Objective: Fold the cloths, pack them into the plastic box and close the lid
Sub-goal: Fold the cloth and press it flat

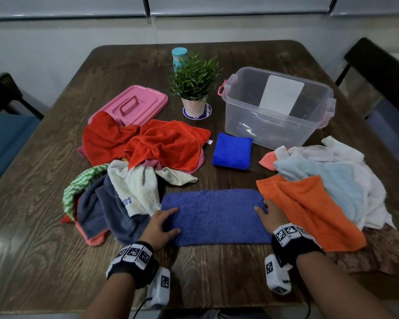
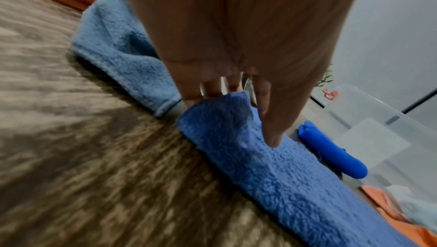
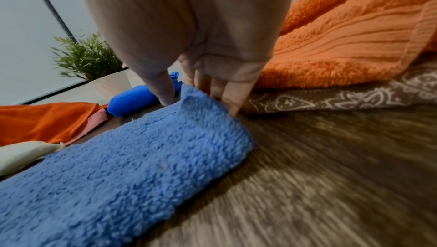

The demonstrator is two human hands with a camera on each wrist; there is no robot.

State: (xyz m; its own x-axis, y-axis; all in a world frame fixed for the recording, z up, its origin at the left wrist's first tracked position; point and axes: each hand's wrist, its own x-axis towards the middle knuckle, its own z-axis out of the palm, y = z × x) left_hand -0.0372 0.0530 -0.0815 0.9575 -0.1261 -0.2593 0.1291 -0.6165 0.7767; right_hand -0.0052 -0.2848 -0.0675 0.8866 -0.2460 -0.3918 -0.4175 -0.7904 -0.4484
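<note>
Gripping the two short ends of the folded periwinkle terry cloth [image 1: 213, 217], your left hand [image 1: 159, 229] and right hand [image 1: 272, 217] pinch it, thumbs on top. The cloth lies flat, near of the clear plastic box [image 1: 276, 107]; a folded royal-blue cloth [image 1: 232, 150] sits between them.

Blue towel [image 1: 214, 217]; orange cloth [image 1: 309, 208]; pink lid [image 1: 134, 104]; brown cloth [image 3: 354, 95], seemingly paisley-patterned.
</note>
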